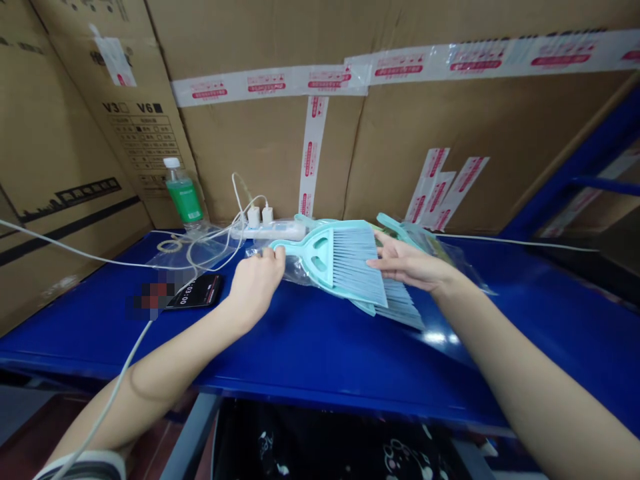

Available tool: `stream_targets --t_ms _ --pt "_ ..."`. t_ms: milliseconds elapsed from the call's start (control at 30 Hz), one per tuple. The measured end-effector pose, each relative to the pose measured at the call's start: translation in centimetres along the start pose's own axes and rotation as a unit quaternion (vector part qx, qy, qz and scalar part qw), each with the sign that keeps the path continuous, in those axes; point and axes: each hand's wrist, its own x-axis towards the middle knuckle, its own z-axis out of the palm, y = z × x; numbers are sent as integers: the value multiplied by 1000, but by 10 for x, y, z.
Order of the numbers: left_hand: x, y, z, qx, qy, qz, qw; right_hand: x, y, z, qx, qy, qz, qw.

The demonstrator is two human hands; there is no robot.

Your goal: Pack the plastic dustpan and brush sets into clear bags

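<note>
A pale teal hand brush (pixel 345 263) with light bristles lies over a matching teal dustpan on the blue table (pixel 310 347). My left hand (pixel 256 283) is closed on the brush's handle end and the clear plastic bag (pixel 295 270) beneath it. My right hand (pixel 407 263) rests with fingers stretched flat against the right side of the bristles. More clear bags with teal pieces (pixel 415 233) lie behind my right hand.
A black phone (pixel 197 292) showing a timer lies at the left of the table. A white power strip (pixel 270 230) with chargers and cables, and a green bottle (pixel 183 193), stand at the back. Taped cardboard boxes (pixel 400 133) wall in the rear. A blue frame (pixel 595 153) rises at right.
</note>
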Motion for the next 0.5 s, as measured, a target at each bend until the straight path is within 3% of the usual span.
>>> stream_targets --t_ms 133,267,367,500 --pt "-9 -8 -9 -7 91 -37 995 0 -2 -2 1 16 -9 1000" --pt "-16 -28 -24 16 133 -170 976 0 -2 0 4 17 -9 1000" --pt "-11 -52 -29 24 85 -269 959 1 -1 2 7 11 0 1000" --pt "8 -81 -14 -7 -21 -297 955 1 0 6 8 -7 7 1000"
